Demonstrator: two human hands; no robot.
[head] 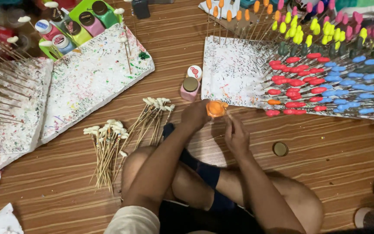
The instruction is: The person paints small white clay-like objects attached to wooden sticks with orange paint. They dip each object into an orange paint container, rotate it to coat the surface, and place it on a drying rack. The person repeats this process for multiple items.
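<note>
we sit cross-legged on a wooden floor point(325, 173), and nearly everything here is bigger than the thing in hand. to our left lie two paint-flecked white foam boards point(87, 82), the farther-left one stuck with bare sticks; to our right a third foam board point(234, 73) carries rows of sticks tipped red, blue, yellow, pink and orange. a green tray of paint bottles point(85, 21) stands beyond the left boards. on the floor by our left knee lies a bundle of white-tipped sticks point(109, 147), long axes running roughly away from us, tips at the far end. two small bottles point(191, 84), one pink, stand just ahead of our hands.

our left hand point(194, 115) has its fingers clamped around a small orange paint pot point(216, 108), held just above the floor in front of our shins. our right hand point(236, 134) is just beside and slightly nearer us; its fingers are pinched together on what looks like a thin stick, too fine to be sure, pointing up toward the pot's mouth. so the pot lies up and a little left of the right fingers, nearly touching.

a loose round lid point(280, 149) rests on the floor to the right, well apart. open floor lies right of our knees; the right board's edge is close ahead.
</note>
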